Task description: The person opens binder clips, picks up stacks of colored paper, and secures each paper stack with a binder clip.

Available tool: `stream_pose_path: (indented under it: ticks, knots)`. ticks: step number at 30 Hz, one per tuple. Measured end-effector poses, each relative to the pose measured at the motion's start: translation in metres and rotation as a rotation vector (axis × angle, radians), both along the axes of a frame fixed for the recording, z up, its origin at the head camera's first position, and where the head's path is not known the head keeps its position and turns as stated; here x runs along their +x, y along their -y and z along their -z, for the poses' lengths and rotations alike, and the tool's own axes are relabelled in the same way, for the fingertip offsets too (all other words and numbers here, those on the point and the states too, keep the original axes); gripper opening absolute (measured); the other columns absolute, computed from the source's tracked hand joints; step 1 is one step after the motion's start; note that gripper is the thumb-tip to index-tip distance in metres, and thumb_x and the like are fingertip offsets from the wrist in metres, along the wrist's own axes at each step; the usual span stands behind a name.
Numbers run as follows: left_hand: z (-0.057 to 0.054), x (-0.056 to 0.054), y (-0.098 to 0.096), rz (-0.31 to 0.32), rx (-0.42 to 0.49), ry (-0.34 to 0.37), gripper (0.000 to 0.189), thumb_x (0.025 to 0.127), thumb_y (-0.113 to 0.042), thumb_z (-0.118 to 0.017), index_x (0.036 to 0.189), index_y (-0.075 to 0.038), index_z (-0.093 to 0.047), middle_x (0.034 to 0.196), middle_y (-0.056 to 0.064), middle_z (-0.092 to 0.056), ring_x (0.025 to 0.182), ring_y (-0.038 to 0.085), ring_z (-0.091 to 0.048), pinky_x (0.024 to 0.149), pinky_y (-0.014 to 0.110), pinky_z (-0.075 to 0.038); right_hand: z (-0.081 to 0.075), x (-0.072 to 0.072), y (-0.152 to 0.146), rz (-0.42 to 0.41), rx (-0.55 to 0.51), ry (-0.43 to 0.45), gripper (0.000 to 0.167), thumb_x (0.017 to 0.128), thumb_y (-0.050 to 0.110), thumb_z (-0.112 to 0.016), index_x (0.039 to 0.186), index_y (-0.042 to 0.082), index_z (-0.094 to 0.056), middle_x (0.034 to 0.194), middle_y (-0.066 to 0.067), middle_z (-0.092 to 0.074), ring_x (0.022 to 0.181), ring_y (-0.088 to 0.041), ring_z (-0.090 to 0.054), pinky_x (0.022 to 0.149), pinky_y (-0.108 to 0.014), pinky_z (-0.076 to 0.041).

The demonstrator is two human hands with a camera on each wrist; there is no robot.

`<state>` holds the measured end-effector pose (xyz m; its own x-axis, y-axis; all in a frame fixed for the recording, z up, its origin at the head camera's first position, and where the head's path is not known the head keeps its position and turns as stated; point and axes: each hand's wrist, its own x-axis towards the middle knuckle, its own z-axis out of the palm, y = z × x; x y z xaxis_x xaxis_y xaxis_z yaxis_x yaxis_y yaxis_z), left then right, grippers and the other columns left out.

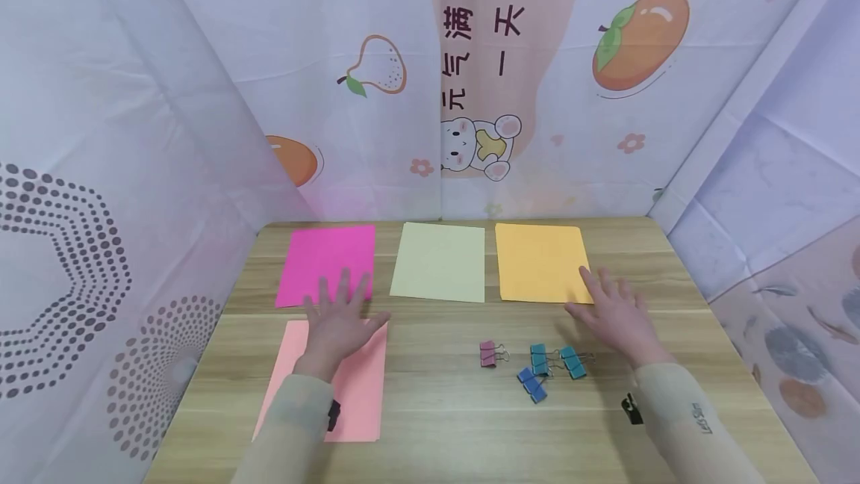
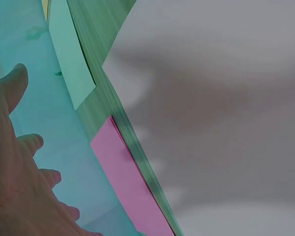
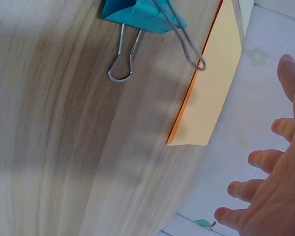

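My left hand [image 1: 337, 329] is spread with straight fingers over the salmon-pink sheet [image 1: 356, 402], its fingertips overlapping the near edge of the magenta paper stack [image 1: 329, 260]. It holds nothing. On the other side, my right hand [image 1: 619, 316] also has its fingers spread and holds nothing; its fingertips reach the near right corner of the orange-yellow paper stack [image 1: 543, 260]. Left of the right hand lie two teal binder clips [image 1: 540, 359], a blue binder clip [image 1: 531, 385] and a pink binder clip [image 1: 488, 354]. In the right wrist view, a teal clip [image 3: 142, 14] shows its wire handles.
A pale green paper stack [image 1: 440, 261] lies between the magenta and orange-yellow ones along the back of the wooden table [image 1: 443, 424]. Printed cloth [image 1: 376, 6] hangs behind the table and down both sides.
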<state>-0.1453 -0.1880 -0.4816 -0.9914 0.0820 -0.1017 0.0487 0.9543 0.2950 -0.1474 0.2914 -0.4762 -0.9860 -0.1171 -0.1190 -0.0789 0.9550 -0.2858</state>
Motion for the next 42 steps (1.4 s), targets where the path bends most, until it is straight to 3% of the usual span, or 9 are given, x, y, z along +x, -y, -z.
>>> stream_pose_path:
  ticks: [11,25,35,42]
  knots:
    - [0.008,0.004,-0.019,0.058,-0.033,0.018,0.091,0.093,-0.069,-0.056,0.164,-0.023,-0.024,0.171,0.015,-0.007,0.151,0.057,0.003,0.112,0.080,-0.001,-0.001,0.000,0.016,-0.060,0.023,-0.005,0.083,0.102,0.058,-0.050,0.163,0.009,-0.021,0.161,-0.035,-0.022,0.140,-0.068,-0.020,0.106,-0.082,-0.020]
    - [0.027,0.008,-0.044,0.138,-0.049,0.093,0.095,0.084,-0.072,-0.066,0.162,-0.031,-0.030,0.171,0.012,-0.011,0.154,0.050,0.002,0.117,0.074,0.000,0.005,0.001,0.042,-0.122,-0.022,-0.001,0.078,0.102,0.049,-0.058,0.162,0.012,-0.025,0.158,-0.031,-0.034,0.142,-0.062,-0.026,0.108,-0.082,-0.017]
    - [0.030,0.010,-0.053,0.199,-0.068,0.096,0.097,0.081,-0.069,-0.072,0.161,-0.028,-0.034,0.171,0.012,-0.014,0.153,0.052,-0.002,0.117,0.074,-0.002,0.007,0.001,0.061,-0.194,-0.016,-0.052,0.075,0.099,0.045,-0.065,0.158,0.009,-0.036,0.140,-0.026,-0.056,0.132,-0.048,-0.050,0.104,-0.075,-0.033]
    - [0.036,0.009,-0.059,0.238,-0.103,0.092,0.102,0.077,-0.072,-0.073,0.161,-0.028,-0.034,0.170,0.011,-0.017,0.154,0.050,-0.004,0.117,0.074,-0.005,0.008,0.003,0.073,-0.248,-0.036,-0.035,0.073,0.099,0.045,-0.064,0.157,0.008,-0.039,0.138,-0.026,-0.057,0.127,-0.050,-0.053,0.106,-0.070,-0.036]
